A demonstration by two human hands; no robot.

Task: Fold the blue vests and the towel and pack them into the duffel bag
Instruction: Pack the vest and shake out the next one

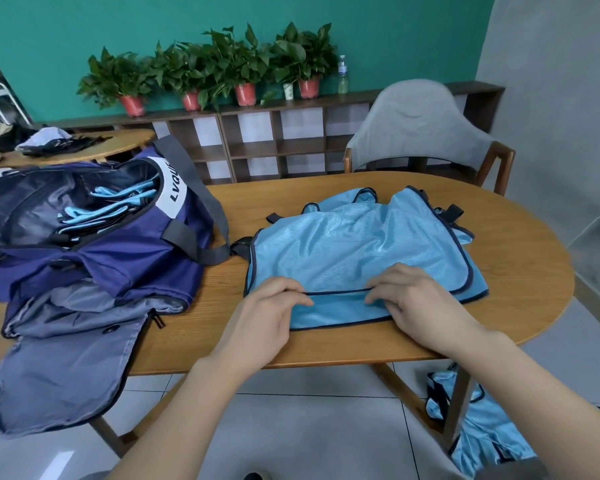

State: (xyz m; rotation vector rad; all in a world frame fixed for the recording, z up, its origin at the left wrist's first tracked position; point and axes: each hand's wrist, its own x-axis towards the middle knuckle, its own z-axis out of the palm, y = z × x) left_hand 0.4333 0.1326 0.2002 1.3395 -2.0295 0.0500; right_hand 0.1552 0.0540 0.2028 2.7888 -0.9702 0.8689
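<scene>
Both hands (261, 317) pinch shiny mesh vest (354, 251) — dark-piped hem.

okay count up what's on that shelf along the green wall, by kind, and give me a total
Red-potted plants: 4
White pot with a small plant: 1
Plastic bottle: 1
Total: 6
</scene>
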